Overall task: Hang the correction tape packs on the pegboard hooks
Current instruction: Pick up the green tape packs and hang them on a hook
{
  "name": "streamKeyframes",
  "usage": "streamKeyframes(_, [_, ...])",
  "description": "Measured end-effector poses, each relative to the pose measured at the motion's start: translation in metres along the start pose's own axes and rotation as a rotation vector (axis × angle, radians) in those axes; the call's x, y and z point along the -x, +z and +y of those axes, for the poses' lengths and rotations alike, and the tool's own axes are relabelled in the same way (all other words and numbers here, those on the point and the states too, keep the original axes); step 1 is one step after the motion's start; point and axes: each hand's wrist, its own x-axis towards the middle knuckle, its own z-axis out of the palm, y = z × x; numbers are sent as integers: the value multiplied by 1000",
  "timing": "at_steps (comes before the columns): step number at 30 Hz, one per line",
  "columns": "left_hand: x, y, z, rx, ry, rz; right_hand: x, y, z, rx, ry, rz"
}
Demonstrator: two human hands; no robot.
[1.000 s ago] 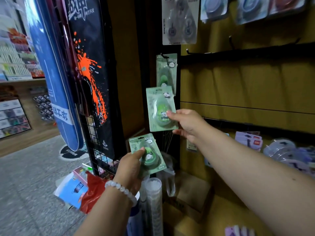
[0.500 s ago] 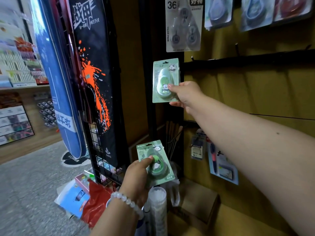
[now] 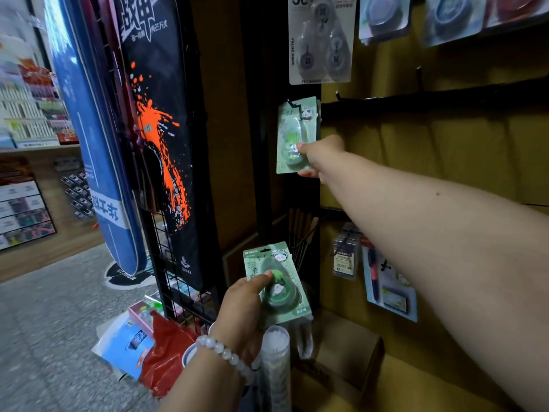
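Pinching the lower right corner of one green correction tape pack (image 3: 294, 138), the right hand (image 3: 322, 156) holds it up at a black hook (image 3: 292, 104) on the left edge of the pegboard (image 3: 445, 150). The left hand (image 3: 242, 310), lower down, grips a second green pack (image 3: 276, 282), thumb across its front. One grey pack (image 3: 322, 40) hangs just above the hook.

1 head-worn wide-angle view only. It looked forward and slightly down from close range at the pegboard (image 3: 445, 162), both forearms reaching in from the bottom edge; floor (image 3: 44, 337) visible at left.
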Motion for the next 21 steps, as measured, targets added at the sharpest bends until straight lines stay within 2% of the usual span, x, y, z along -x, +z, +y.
streamKeyframes(3, [-2,1,-1,-11,2,-3,-6,-4,-6,49,34,25])
streamKeyframes(7, [-2,2,-2,-39,0,10,-11,-11,3,179,43,-24])
streamKeyframes(10, [-1,4,-4,-50,16,28,-1,-21,22,286,-18,-50])
streamKeyframes(13, [3,7,-5,-51,28,26,21,-33,53,247,-33,-58])
streamKeyframes(19, [9,14,-7,-36,18,15,90,-43,130,237,174,-403])
streamKeyframes(21, [9,13,-9,-41,13,10,109,-44,144,218,214,-461])
